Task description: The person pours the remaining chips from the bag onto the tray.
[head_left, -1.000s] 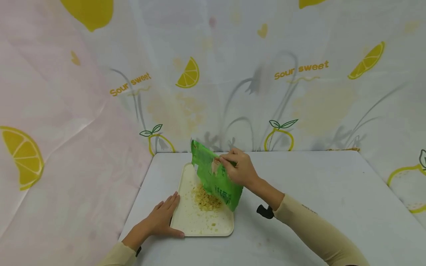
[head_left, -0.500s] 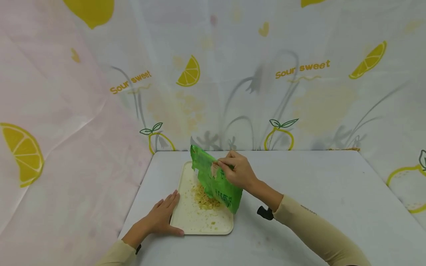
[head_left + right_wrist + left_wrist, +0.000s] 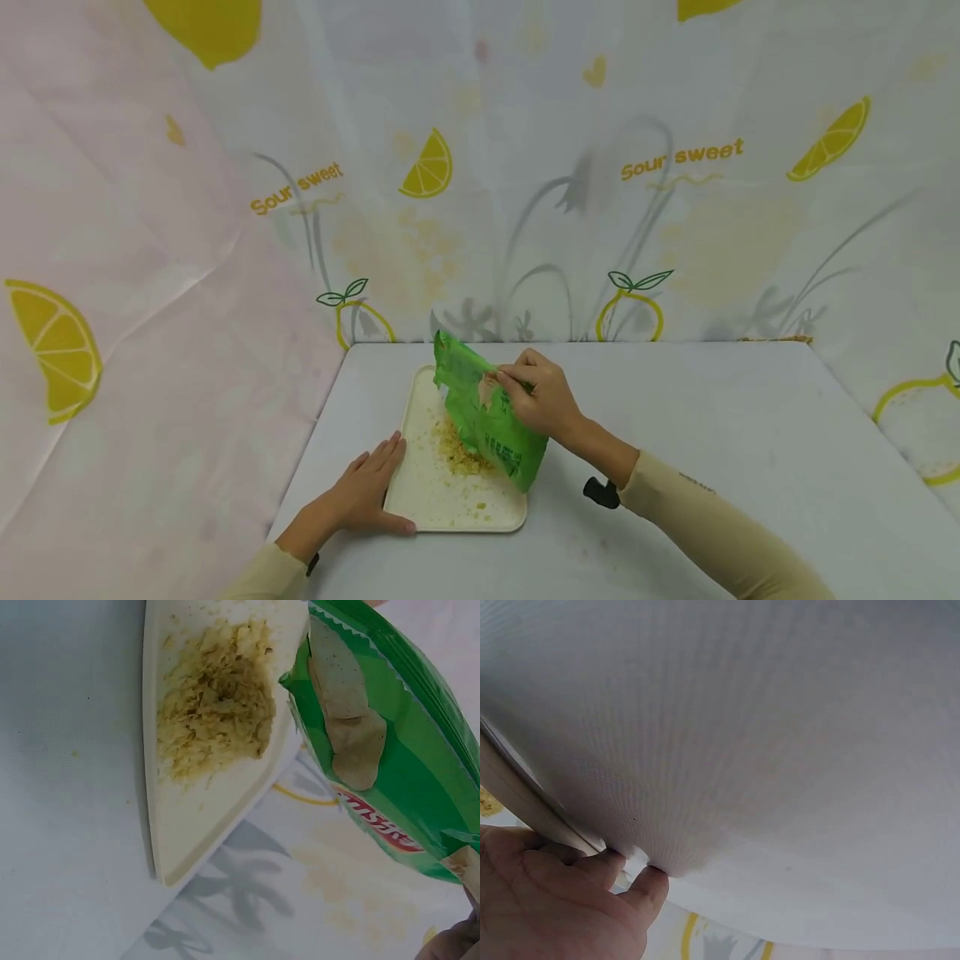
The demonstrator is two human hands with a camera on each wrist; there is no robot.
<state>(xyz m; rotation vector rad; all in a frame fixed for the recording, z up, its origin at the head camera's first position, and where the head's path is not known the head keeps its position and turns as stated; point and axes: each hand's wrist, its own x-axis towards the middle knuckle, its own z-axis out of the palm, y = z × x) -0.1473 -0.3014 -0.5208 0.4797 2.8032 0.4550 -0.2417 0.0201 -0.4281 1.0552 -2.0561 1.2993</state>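
A green chip bag hangs tilted over a cream rectangular tray, its torn edge toward the left in the head view. My right hand pinches the bag's upper side between thumb and fingers. Beneath the bag lies a heap of yellowish crushed chips, partly hidden by it; the right wrist view shows the heap in full. My left hand rests at the tray's left edge, fingers straight and thumb at the near corner. In the left wrist view its fingers lie along the tray's side.
The tray stands on a white table, toward its left side. Behind and at the left hangs a lemon-printed cloth. A black wrist mount sticks out under my right forearm. Small crumbs are scattered over the tray's near part.
My right hand and the bag have come down slightly, toward me. My left hand and the tray hold their places.
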